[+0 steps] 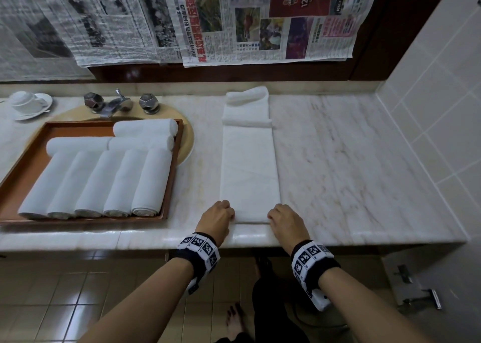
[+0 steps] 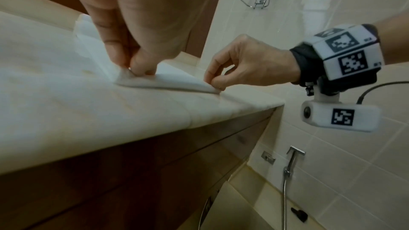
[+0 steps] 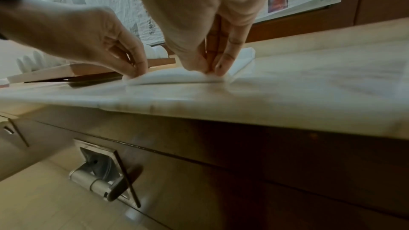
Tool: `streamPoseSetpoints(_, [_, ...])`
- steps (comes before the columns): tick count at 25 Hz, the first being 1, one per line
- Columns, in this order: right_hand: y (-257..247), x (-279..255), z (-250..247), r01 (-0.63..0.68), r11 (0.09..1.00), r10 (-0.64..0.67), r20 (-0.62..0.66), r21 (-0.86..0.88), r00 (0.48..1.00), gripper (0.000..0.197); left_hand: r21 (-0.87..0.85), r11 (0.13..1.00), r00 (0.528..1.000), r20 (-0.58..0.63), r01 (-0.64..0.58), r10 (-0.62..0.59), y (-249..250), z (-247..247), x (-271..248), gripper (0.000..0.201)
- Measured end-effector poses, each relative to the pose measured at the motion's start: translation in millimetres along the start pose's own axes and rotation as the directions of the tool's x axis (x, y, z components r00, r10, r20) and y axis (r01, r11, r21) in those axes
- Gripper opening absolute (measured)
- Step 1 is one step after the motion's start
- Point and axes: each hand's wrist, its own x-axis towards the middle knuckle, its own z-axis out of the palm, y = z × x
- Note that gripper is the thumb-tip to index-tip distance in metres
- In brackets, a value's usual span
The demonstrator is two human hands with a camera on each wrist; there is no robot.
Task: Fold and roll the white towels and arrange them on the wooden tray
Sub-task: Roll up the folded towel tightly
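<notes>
A long folded white towel (image 1: 249, 170) lies flat on the marble counter, running away from me, with its near end at the counter's front edge. My left hand (image 1: 218, 216) pinches the near left corner (image 2: 124, 74) and my right hand (image 1: 284, 219) pinches the near right corner (image 3: 212, 74), lifting that end slightly off the counter. To the left stands the wooden tray (image 1: 31, 160) with several rolled white towels (image 1: 148, 181) laid side by side and more rolls (image 1: 145, 127) crosswise behind them.
Another white towel (image 1: 247, 96) lies bunched at the flat towel's far end. A cup and saucer (image 1: 27, 104) and a tap (image 1: 118, 103) stand at the back left. A tiled wall (image 1: 440, 95) bounds the counter on the right. Newspapers (image 1: 234, 19) cover the wall behind.
</notes>
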Motion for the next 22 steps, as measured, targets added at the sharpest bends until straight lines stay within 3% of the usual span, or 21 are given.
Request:
streamPoseSetpoints(2, [2, -3, 4, 0.036, 0.999, -0.036, 0.026, -0.023, 0.999, 0.008, 0.040, 0.999, 1.000, -0.013, -0.013, 0.013, 2, -2, -4, 0.015])
streamPoseSetpoints(3, [3, -3, 5, 0.058, 0.998, -0.058, 0.021, -0.019, 0.998, 0.014, 0.057, 0.998, 0.999, -0.020, -0.036, 0.037, 2, -4, -6, 0.012])
streamPoseSetpoints(5, [2, -2, -3, 0.078, 0.997, -0.076, 0.048, -0.031, 0.996, 0.010, 0.135, 0.989, 0.997, -0.029, -0.064, 0.068, -2, -5, -8, 0.016])
streamPoseSetpoints(8, [-1, 4, -13, 0.067, 0.997, -0.065, 0.072, -0.028, 0.995, 0.024, 0.184, 0.980, 0.996, -0.035, -0.080, 0.088, -2, -9, -3, 0.013])
streamPoseSetpoints(11, [5, 8, -19, 0.099, 0.994, -0.096, 0.067, -0.052, 0.993, 0.004, 0.262, 0.963, 0.996, -0.034, -0.066, 0.078, 0, -14, 1, 0.010])
streamPoseSetpoints(15, [11, 10, -27, 0.034, 0.999, -0.030, 0.129, -0.025, 0.991, 0.024, 0.190, 0.978, 0.993, -0.055, -0.087, 0.099, -12, -9, -3, 0.019])
streamPoseSetpoints(17, [10, 8, -30, -0.011, 0.999, 0.006, 0.125, 0.042, 0.992, 0.024, 0.112, 0.987, 0.988, -0.086, -0.115, 0.125, -19, -8, -3, 0.028])
streamPoseSetpoints(22, [10, 20, -32, -0.097, 0.995, 0.092, 0.144, 0.027, 0.985, 0.015, -0.029, 0.999, 0.997, -0.067, -0.041, 0.039, -19, -11, 1, 0.016])
